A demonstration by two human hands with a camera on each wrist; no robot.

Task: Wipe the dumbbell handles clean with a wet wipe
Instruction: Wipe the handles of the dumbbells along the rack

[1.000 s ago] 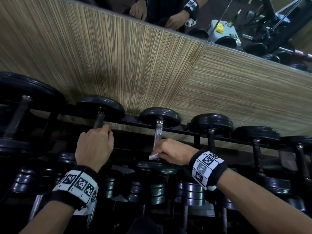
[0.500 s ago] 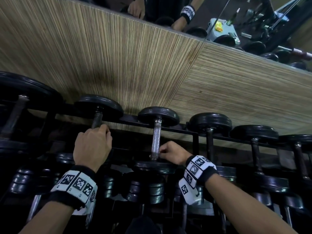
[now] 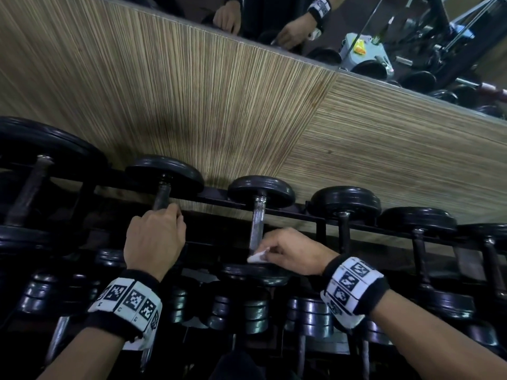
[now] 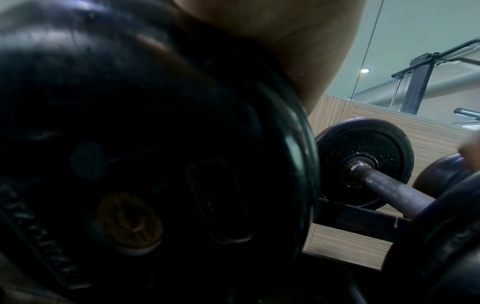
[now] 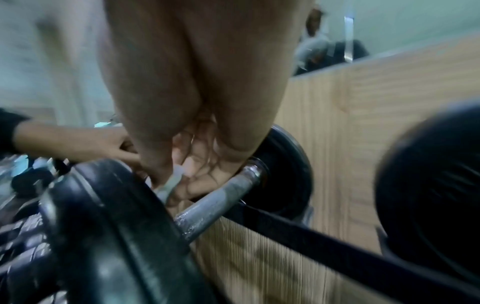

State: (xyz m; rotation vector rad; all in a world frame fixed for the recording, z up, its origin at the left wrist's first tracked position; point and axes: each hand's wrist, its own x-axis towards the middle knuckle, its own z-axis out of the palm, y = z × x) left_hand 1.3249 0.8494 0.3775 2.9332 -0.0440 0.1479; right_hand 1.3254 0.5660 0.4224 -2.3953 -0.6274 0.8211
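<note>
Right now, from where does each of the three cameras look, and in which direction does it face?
Head: above the rack, looking down; both hands show, left hand gripping a dark handle, right hand holding the wet wipe at the shiny handle.
Left wrist: low, between plates; palm edge above.
Right wrist: low, along the fingers.
Shared: the shiny handle, wet wipe.

A small crumpled white wet wipe (image 3: 256, 257) is sitting pinched in the right grip (image 3: 290, 252), pressing against the near end of a shiny steel dumbbell handle (image 3: 258, 226) that is running away from that grip to a black plate. A darker, dull dumbbell handle (image 3: 162, 197) is sticking out beyond the left grip (image 3: 155, 238), which is curling around it.
</note>
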